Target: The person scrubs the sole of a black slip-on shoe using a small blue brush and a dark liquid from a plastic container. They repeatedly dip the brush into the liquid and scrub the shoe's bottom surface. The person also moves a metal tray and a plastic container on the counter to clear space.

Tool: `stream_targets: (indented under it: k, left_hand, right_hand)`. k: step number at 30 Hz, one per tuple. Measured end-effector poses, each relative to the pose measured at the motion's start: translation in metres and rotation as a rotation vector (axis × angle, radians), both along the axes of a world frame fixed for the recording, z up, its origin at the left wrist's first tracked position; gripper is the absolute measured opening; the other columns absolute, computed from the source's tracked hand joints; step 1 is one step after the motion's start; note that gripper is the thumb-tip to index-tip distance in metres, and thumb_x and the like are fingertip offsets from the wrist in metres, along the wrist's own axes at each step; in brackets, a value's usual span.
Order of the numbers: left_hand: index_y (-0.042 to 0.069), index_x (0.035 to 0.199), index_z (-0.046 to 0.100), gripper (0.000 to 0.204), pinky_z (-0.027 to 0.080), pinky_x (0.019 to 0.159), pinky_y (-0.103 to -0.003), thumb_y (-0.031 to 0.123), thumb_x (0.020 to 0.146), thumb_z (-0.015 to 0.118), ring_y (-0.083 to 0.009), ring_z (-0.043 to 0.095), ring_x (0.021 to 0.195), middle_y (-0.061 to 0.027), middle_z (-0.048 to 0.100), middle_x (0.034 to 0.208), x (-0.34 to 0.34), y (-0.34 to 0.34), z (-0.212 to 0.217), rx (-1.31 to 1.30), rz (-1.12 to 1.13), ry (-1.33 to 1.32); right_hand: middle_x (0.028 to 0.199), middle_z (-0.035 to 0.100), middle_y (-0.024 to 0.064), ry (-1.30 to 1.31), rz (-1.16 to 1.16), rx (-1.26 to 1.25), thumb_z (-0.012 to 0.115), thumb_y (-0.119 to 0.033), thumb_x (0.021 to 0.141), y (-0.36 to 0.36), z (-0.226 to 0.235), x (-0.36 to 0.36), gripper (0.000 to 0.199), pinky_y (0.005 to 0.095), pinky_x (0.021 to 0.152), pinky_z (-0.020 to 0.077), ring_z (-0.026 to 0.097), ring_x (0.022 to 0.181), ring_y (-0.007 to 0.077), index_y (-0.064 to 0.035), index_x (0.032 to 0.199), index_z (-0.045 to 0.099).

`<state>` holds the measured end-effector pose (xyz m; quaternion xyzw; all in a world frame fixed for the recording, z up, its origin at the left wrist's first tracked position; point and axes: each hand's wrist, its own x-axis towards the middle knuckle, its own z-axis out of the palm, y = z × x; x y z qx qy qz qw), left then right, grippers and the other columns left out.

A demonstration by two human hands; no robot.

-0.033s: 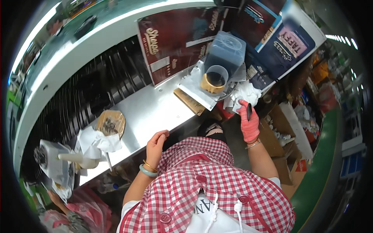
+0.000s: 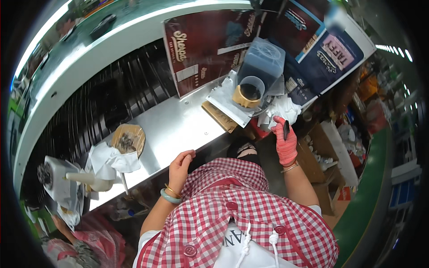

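Note:
My right hand [image 2: 286,145], in a red knit glove, is closed around a small, narrow black piece [image 2: 286,130], whose kind I cannot make out. Just beyond its fingertips, a crumpled white cloth [image 2: 286,109] lies at the right end of the metal counter. My left hand [image 2: 180,167] is bare, with a pale green bangle and a gold-coloured one at the wrist. Its fingers are bent and pressed together near the counter's front edge, and whatever may be between the tips is too small to tell. A clear cup of dark liquid [image 2: 251,90], wrapped in tan tape, stands beyond the cloth.
The metal counter [image 2: 178,127] runs along a dark slatted conveyor [image 2: 114,89]. Behind the cup stands a translucent container [image 2: 261,60], with printed cardboard panels [image 2: 205,44] around it. At left are a tan dish [image 2: 137,135] and white cloths [image 2: 105,161]; another person's arm [image 2: 65,230] shows lower left. Cartons [image 2: 313,165] stand at right.

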<state>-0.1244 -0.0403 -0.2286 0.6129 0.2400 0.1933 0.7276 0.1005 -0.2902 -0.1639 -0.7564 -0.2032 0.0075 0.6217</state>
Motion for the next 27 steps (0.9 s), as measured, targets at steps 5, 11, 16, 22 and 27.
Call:
stream_targets:
  k: [5,11,16,22,27]
  left_hand:
    - [-0.003,0.113,0.057,0.029,0.044,0.087,-0.027,0.015,0.093,0.048,-0.017,0.058,0.099,-0.0114,0.063,0.105,0.033,0.015,0.029,0.084,-0.012,-0.115]
    - [-0.001,0.129,0.045,0.047,0.037,0.096,-0.031,0.032,0.095,0.044,-0.0201,0.05,0.116,-0.0123,0.053,0.126,0.207,0.051,0.065,0.014,-0.217,-0.211]
    - [0.0,0.132,0.043,0.057,0.031,0.103,-0.034,0.043,0.094,0.043,-0.0224,0.043,0.124,-0.0126,0.047,0.133,0.333,0.06,0.063,-0.08,-0.277,-0.106]
    - [0.005,0.125,0.049,0.046,0.038,0.097,-0.035,0.037,0.092,0.047,-0.0219,0.05,0.113,-0.0087,0.054,0.123,0.382,0.041,0.064,-0.305,-0.295,-0.092]
    - [0.002,0.119,0.052,0.044,0.044,0.09,-0.035,0.034,0.09,0.05,-0.0226,0.056,0.104,-0.009,0.059,0.114,0.384,0.043,0.063,-0.295,-0.413,-0.165]
  right_hand:
    - [0.11,0.059,0.0077,0.019,-0.037,0.171,0.047,-0.026,0.095,0.02,0.002,0.024,0.035,0.0288,0.082,0.045,0.058,0.094,0.0157,-0.0009,0.118,0.054]
    - [0.124,0.054,0.0086,-0.137,-0.117,0.352,0.049,-0.027,0.095,0.038,-0.011,0.088,0.037,0.0301,0.088,0.0433,0.055,0.109,0.0187,-0.0045,0.125,0.05]
    - [0.129,0.051,0.0097,-0.265,-0.169,0.359,0.045,-0.017,0.095,0.076,-0.025,0.117,0.036,0.0308,0.099,0.0367,0.047,0.119,0.0196,-0.0015,0.128,0.048]
    - [0.127,0.052,0.0152,-0.201,-0.209,0.27,0.048,-0.021,0.093,0.085,-0.024,0.12,0.04,0.0335,0.099,0.0366,0.048,0.118,0.0273,-0.0013,0.128,0.047]
    - [0.129,0.048,0.0162,-0.424,-0.244,0.226,0.051,-0.016,0.09,0.081,-0.028,0.124,0.04,0.0379,0.1,0.0358,0.046,0.118,0.032,-0.0028,0.127,0.048]
